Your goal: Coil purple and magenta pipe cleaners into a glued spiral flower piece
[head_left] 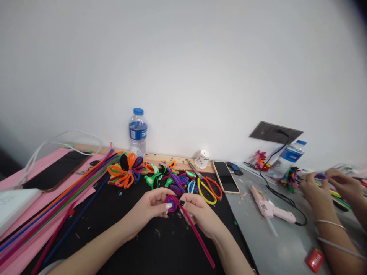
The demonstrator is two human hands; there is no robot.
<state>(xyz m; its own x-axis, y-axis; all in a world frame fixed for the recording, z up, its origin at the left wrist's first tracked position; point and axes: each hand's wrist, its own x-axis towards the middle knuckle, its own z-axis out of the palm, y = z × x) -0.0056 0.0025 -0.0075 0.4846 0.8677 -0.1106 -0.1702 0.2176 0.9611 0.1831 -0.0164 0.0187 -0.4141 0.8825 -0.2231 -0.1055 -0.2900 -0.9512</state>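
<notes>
Between my two hands is a flat coil of magenta and purple pipe cleaner (pixel 172 200). My left hand (pixel 153 206) pinches the coil, its thumb lying across the purple centre. At the coil's right edge, my right hand (pixel 197 214) is closed on the magenta pipe cleaner (pixel 202 244), whose loose tail slants down to the right. Just beyond my hands lie green looped pipe-cleaner pieces (pixel 154 178) and purple ones (pixel 178 181). An orange pipe-cleaner flower (pixel 126 172) sits to their left.
Scissors (pixel 208 189) with yellow and red handles lie beside a phone (pixel 226 177). A paper cup (pixel 202 159) and a water bottle (pixel 138 131) stand by the wall. Long pipe cleaners (pixel 64 198) are at left. Right, a glue gun (pixel 271 208) lies near another person's hands (pixel 318 191).
</notes>
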